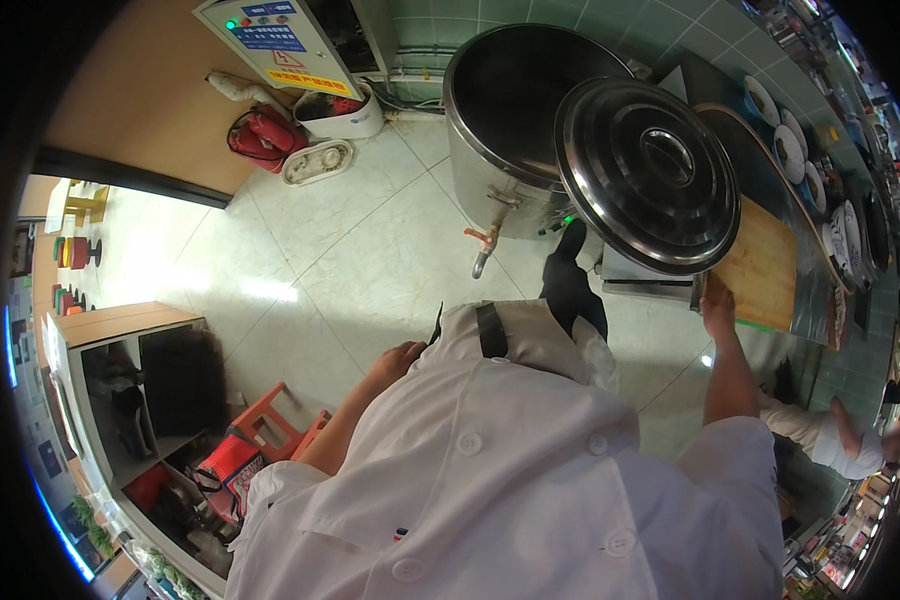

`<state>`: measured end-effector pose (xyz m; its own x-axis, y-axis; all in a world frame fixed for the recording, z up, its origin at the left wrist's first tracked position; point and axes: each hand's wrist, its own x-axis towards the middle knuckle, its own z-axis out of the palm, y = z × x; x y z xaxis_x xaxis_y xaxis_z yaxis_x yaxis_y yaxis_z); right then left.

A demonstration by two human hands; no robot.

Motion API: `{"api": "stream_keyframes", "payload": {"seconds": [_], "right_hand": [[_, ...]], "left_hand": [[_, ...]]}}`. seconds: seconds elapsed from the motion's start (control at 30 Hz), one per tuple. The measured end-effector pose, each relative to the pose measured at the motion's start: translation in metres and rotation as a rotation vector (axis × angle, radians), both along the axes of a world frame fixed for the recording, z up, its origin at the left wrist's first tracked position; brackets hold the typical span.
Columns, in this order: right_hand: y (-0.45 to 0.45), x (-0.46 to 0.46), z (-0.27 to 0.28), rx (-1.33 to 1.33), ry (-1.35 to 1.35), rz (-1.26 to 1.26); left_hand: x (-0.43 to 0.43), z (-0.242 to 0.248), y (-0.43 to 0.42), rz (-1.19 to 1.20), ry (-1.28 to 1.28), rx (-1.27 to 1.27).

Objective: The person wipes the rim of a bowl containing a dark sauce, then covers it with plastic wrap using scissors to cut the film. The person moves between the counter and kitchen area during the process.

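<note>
My left hand [397,364] hangs at my waist beside my white jacket [517,450]. Its fingertips are partly hidden by the cloth, so I cannot tell if they pinch anything. At the near edge of a wooden cutting board [761,262] is my right hand [718,309], just below a round steel lid [649,172]. The fingers sit close to the edge of a grey metal unit [645,286], and their grip is not clear. The lid lies tilted, overlapping the rim of a large steel pot [487,97], whose dark inside shows. A tap with an orange handle [482,238] juts from the pot.
An electrical control box [285,45] hangs near a white bin [341,116] and a red bag [266,135]. Stacked plates [791,154] stand along the counter. An orange stool [270,420] and an open cabinet [135,375] are at left. Another person [832,439] is at right.
</note>
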<state>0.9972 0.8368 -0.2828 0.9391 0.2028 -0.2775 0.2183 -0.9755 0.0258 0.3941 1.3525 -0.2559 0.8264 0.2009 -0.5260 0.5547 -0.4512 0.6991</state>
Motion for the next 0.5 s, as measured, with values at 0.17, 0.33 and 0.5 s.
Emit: {"api": "stream_keyframes", "payload": {"seconds": [0.17, 0.33, 0.5], "right_hand": [[-0.003, 0.001, 0.000, 0.019, -0.018, 0.100], [-0.003, -0.001, 0.001, 0.051, -0.023, 0.112], [-0.007, -0.003, 0.000, 0.067, -0.018, 0.034]], "left_hand": [[-0.010, 0.016, -0.010, -0.054, 0.060, 0.036], [-0.001, 0.039, -0.020, 0.077, 0.202, -0.096], [0.013, 0.061, -0.024, 0.071, 0.225, -0.137]]}}
